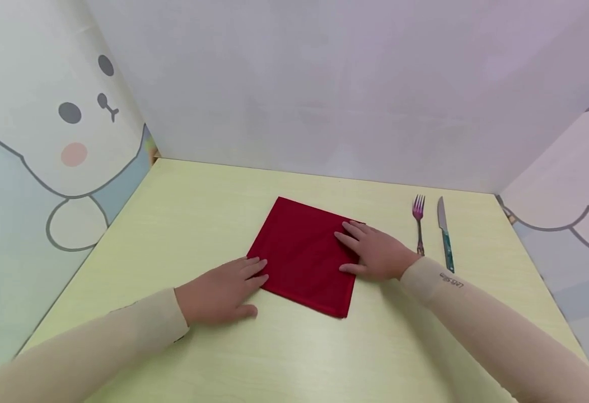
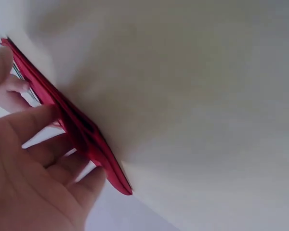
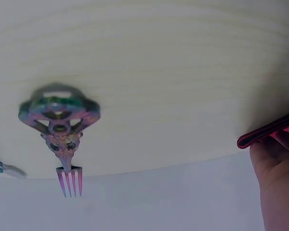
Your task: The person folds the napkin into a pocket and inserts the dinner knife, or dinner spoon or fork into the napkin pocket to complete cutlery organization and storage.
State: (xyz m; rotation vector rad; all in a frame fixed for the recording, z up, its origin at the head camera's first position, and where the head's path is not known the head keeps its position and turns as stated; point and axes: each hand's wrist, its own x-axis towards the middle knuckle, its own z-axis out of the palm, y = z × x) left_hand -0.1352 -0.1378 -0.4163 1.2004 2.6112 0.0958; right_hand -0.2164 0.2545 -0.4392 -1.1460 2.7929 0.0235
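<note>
A red cloth napkin point(image 1: 304, 257), folded into a flat square, lies slightly turned on the table. My left hand point(image 1: 224, 292) rests at its left corner, fingertips on the cloth and thumb on the tabletop. In the left wrist view, the fingers touch the edge of the layered napkin point(image 2: 103, 149). My right hand point(image 1: 380, 252) lies on the napkin's right edge with its fingers spread and extended. The right wrist view shows that hand point(image 3: 282, 178) against the napkin's folded edge point(image 3: 260, 134). Neither hand curls around the cloth.
To the right of the napkin lie a fork point(image 1: 419, 221) with a purplish sheen and a knife point(image 1: 444, 232) with a green handle. My right forearm passes close to their lower ends. White panels point(image 1: 325, 101) stand behind and beside the pale wooden table point(image 1: 183, 207).
</note>
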